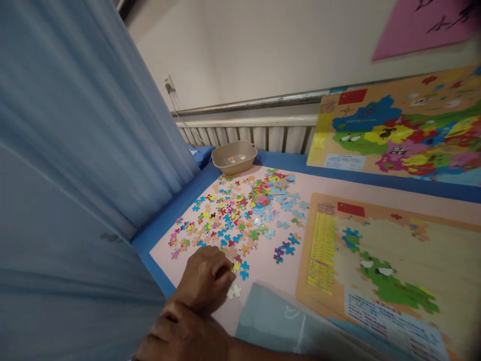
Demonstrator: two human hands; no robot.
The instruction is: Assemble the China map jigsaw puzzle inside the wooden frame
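Observation:
My left hand (pixel 206 275) is curled closed above the pink sheet (pixel 263 271), by the near edge of a spread of loose jigsaw pieces (pixel 233 215). Whatever its fingers may hold is hidden. Reaching in from the bottom right, my right hand (pixel 180 331) wraps round my left wrist. A pale piece (pixel 233 292) lies close to the left fingers, with a blue piece (pixel 244 271) just beyond. To the right is a partly filled map puzzle board (pixel 319 286); green pieces with white sheep sit in it.
A beige basket (pixel 221 163) with a few pieces stands at the back. A full map picture (pixel 319 140) leans against the rail (pixel 263 104). Blue curtain (pixel 75 125) hangs at left. A grey-blue cloth-like item (pixel 270 316) lies in front of the board.

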